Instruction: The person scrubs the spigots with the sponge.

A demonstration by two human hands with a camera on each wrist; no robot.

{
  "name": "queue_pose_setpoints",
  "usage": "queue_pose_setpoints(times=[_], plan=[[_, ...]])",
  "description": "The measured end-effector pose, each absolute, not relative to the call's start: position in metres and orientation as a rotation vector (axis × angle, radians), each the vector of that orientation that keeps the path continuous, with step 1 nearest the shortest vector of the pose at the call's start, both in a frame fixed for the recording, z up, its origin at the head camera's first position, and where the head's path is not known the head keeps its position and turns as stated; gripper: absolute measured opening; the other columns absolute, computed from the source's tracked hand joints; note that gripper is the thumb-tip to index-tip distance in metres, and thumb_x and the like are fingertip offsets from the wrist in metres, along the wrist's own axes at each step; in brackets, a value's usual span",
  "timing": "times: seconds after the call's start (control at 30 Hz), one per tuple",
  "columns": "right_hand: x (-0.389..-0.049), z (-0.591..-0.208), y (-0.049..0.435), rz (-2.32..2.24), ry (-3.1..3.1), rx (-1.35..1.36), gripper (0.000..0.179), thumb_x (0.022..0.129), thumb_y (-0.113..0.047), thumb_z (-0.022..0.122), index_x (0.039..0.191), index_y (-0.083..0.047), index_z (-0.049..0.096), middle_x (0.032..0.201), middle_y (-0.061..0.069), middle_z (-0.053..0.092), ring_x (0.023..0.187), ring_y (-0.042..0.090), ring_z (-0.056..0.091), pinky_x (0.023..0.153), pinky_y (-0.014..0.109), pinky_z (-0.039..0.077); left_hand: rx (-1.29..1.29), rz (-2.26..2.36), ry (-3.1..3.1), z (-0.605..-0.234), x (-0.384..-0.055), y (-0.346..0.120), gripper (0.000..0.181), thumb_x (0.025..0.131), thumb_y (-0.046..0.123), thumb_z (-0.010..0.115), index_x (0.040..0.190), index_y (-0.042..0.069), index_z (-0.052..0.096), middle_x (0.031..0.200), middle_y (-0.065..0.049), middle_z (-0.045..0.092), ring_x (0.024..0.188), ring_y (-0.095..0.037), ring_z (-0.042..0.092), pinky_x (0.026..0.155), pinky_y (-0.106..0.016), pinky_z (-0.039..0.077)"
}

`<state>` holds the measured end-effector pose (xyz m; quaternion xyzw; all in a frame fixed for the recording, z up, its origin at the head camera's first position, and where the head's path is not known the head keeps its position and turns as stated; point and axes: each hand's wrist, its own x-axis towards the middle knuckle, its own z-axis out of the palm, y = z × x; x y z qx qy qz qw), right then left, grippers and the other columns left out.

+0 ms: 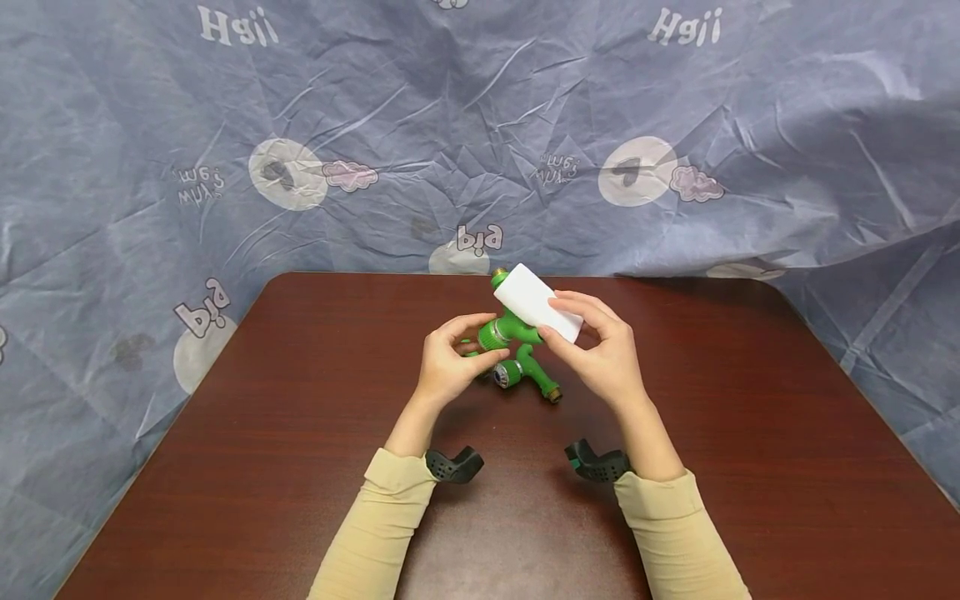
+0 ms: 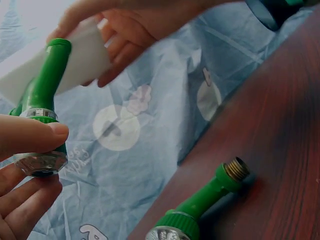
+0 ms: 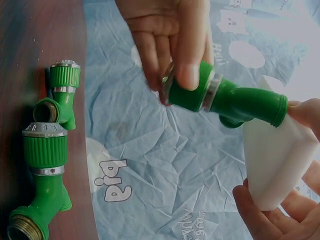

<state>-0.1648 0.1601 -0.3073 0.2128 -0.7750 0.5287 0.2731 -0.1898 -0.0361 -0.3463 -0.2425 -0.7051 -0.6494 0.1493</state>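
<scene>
Left hand (image 1: 450,358), thumb and fingers pinching the ribbed knob of a raised green tap (image 1: 492,334): bent body, silvery collar, brass-coloured threaded end, held above the brown table (image 1: 712,417). Below, a second green tap (image 1: 537,372) lies flat. White block (image 1: 527,297), smooth, rectangular, gripped at the raised tap by the right hand's (image 1: 606,354) fingers and thumb.
</scene>
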Motion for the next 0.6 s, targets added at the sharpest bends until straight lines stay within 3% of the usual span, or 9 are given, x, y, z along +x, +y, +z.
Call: queue_pose_setpoints(times=[0.23,0.5,0.6], plan=[[-0.1610,-0.3048,0.1551,1.320,-2.122,0.619,0.030,0.071,0.007,0.077,0.100,0.008,0.068,0.111,0.023,0.062,0.102,0.033,0.059,0.077,0.017,0.048,-0.703,-1.717,-2.093,-0.3480,-0.1891,-0.0347,0.040,0.067,-0.005,0.081,0.104,-0.008,0.065,0.093,-0.022,0.067,0.085,-0.033,0.063,0.070,-0.048,0.055],[-0.1604,-0.3017,0.1566,1.204,-2.043,0.654,0.033,0.066,0.011,0.078,0.097,0.009,0.068,0.107,0.025,0.063,0.099,0.037,0.059,0.081,0.017,0.044,-0.679,-1.891,-2.079,-0.3479,-0.1919,-0.0371,0.042,0.069,-0.009,0.077,0.108,-0.010,0.063,0.095,-0.025,0.064,0.090,-0.036,0.060,0.075,-0.043,0.055],[-0.1613,-0.3003,0.1609,1.183,-1.996,0.639,0.033,0.064,0.012,0.078,0.096,0.010,0.068,0.107,0.025,0.063,0.098,0.039,0.059,0.082,0.015,0.042,-0.662,-1.933,-2.081,-0.3463,-0.1919,-0.0378,0.042,0.069,-0.010,0.077,0.109,-0.010,0.063,0.096,-0.023,0.064,0.091,-0.029,0.061,0.076,-0.042,0.055]])
